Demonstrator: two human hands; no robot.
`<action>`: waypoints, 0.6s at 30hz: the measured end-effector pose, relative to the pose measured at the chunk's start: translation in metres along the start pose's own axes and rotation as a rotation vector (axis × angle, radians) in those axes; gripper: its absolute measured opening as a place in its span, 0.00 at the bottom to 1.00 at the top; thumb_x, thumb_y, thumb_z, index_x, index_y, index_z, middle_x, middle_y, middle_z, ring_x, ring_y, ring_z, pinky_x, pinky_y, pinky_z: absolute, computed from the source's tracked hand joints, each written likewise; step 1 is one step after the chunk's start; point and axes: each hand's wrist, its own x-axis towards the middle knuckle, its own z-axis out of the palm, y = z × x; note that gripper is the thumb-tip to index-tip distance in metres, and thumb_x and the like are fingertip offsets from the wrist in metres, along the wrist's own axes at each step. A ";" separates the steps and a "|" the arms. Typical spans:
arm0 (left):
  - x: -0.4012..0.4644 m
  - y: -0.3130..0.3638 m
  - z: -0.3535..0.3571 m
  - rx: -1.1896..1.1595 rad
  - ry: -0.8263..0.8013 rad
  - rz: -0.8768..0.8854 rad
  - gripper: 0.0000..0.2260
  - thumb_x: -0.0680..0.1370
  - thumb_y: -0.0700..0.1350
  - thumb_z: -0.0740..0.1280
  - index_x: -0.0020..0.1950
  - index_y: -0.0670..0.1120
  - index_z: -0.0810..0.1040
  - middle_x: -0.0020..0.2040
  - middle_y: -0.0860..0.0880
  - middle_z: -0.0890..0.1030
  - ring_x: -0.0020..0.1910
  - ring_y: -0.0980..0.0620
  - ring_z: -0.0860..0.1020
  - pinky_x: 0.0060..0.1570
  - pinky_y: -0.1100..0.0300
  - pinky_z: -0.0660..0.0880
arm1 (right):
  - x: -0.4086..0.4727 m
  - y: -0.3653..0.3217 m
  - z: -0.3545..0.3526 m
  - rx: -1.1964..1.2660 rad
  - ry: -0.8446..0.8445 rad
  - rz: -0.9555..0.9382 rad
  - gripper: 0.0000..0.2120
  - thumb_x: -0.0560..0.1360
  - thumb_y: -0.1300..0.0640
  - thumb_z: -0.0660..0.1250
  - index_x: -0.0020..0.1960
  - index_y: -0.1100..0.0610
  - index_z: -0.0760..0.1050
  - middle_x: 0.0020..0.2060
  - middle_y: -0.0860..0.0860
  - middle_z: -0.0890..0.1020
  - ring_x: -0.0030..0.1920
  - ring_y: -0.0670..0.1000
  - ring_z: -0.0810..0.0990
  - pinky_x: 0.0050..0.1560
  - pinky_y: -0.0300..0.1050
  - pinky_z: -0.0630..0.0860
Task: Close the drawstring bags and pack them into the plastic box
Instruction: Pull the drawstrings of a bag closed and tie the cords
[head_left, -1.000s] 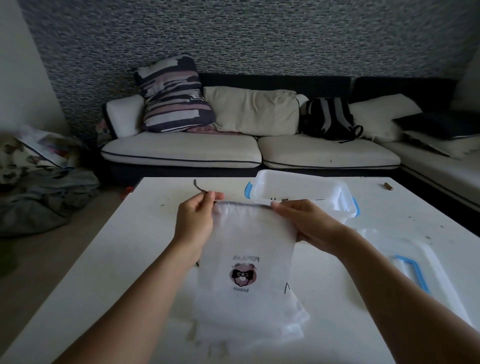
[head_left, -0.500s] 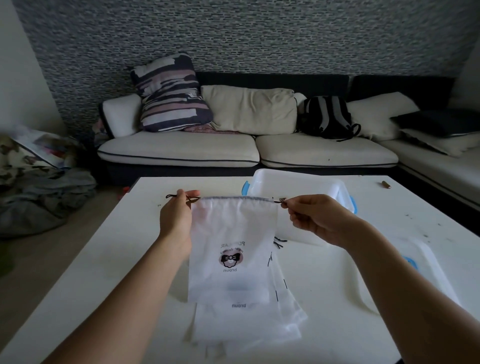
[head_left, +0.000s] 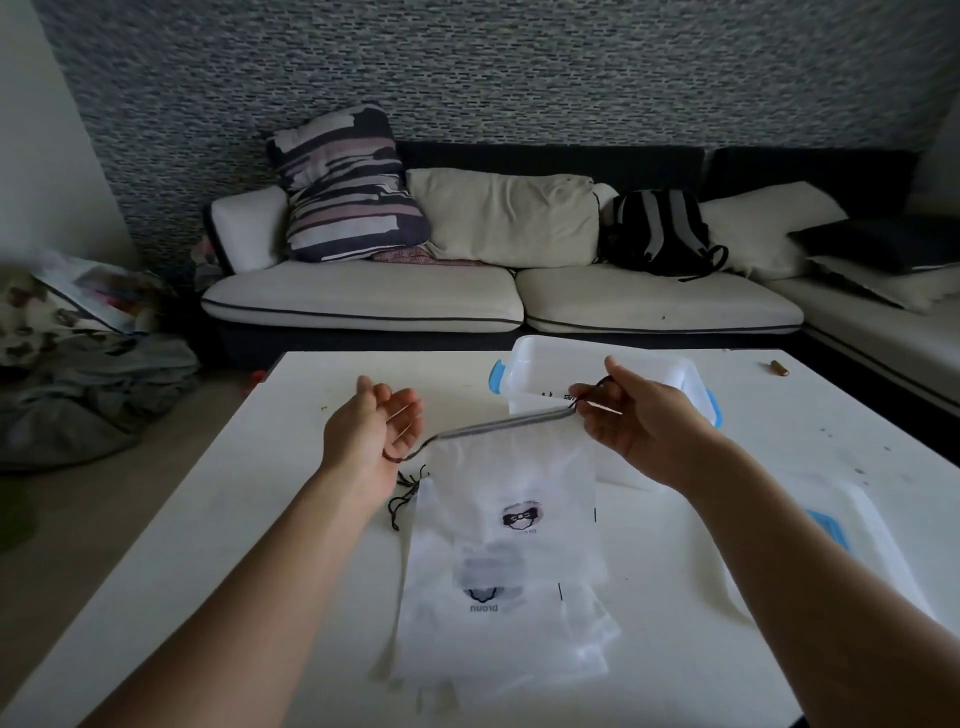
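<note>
Head view looks down on a white table (head_left: 218, 545) where a translucent drawstring bag (head_left: 514, 483) is held up over a stack of more bags (head_left: 498, 629) lying flat near the table's front edge. The right hand (head_left: 639, 421) pinches the dark cord (head_left: 589, 395) at the bag's right top corner between thumb and fingertips, its other fingers loosely curled. The left hand (head_left: 371, 431) is turned palm up with fingers straight and spread; the cord loop (head_left: 402, 457) from the bag's left top corner hangs across the heel of that palm, hooked there rather than gripped. The bag's grey top hem (head_left: 506, 423) is stretched taut between the two hands, slanting up toward the right, and the bag hangs below it with a printed logo showing reversed through the material. Loose dark cords (head_left: 402, 499) from the stacked bags trail just below the left wrist. A clear plastic box (head_left: 670, 374) with blue latches stands open toward the table's far edge, directly behind the right hand. Its lid (head_left: 852, 540) lies flat near the right edge of the table. A small brown object (head_left: 779, 368) sits near the far right corner. Beyond the table stands a sofa (head_left: 395, 301) with cushions and a dark backpack (head_left: 657, 231).
</note>
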 end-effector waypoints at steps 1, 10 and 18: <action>0.000 -0.003 -0.001 0.035 -0.011 0.016 0.16 0.85 0.53 0.57 0.41 0.47 0.72 0.39 0.48 0.84 0.40 0.49 0.82 0.45 0.55 0.78 | 0.000 0.001 0.002 0.012 -0.012 0.014 0.21 0.82 0.51 0.62 0.32 0.57 0.67 0.43 0.59 0.86 0.34 0.52 0.81 0.35 0.41 0.80; 0.001 -0.012 -0.019 0.963 -0.377 -0.012 0.14 0.81 0.56 0.65 0.59 0.47 0.79 0.55 0.45 0.79 0.51 0.47 0.80 0.45 0.53 0.83 | 0.009 0.007 -0.004 0.100 -0.013 0.095 0.21 0.83 0.51 0.60 0.33 0.57 0.67 0.42 0.60 0.85 0.32 0.50 0.78 0.32 0.38 0.77; 0.002 -0.010 -0.025 1.137 -0.418 0.167 0.15 0.84 0.47 0.61 0.47 0.38 0.79 0.40 0.46 0.79 0.38 0.51 0.75 0.39 0.58 0.72 | 0.013 0.009 -0.007 0.282 0.045 0.132 0.19 0.83 0.53 0.61 0.34 0.58 0.68 0.32 0.55 0.77 0.29 0.50 0.74 0.29 0.38 0.76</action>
